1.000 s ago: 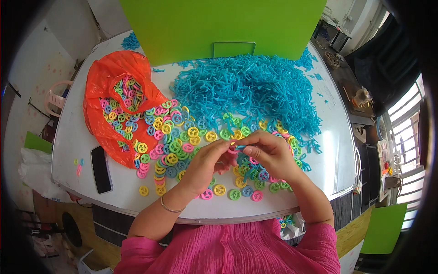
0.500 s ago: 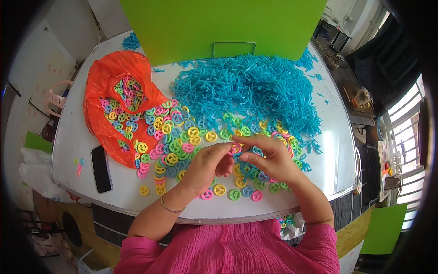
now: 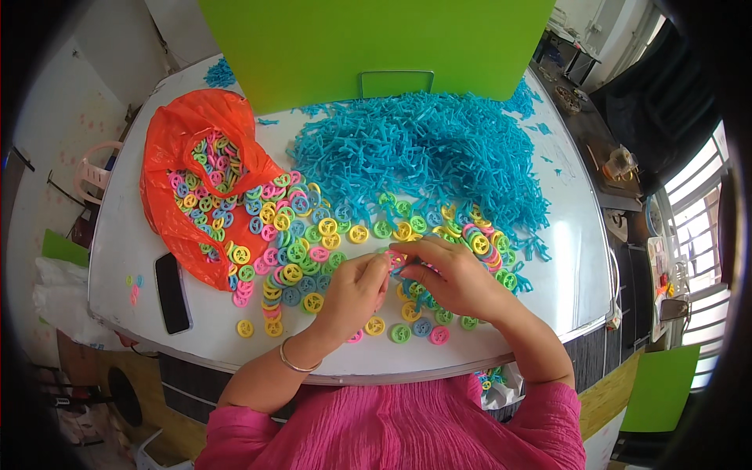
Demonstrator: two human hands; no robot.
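Over the front middle of the table, my left hand pinches a small pink plastic wheel between thumb and fingers. My right hand meets it from the other side, its thumb and forefinger closed at the wheel. A bit of blue shows just under the wheel by the right fingertips, too small to make out fully. Loose pink, yellow, green and blue wheels lie around and under both hands. Beyond them is a large heap of blue plastic strips, some scattered down near my right hand.
A red plastic bag full of wheels lies open at the left of the white table. A dark phone rests in front of it. Behind the heap stands a tall green panel with a metal handle.
Both hands have shifted slightly left, and the left fingers have closed more tightly. My right fingers now cover more of the pink wheel. The whole view has moved a little.
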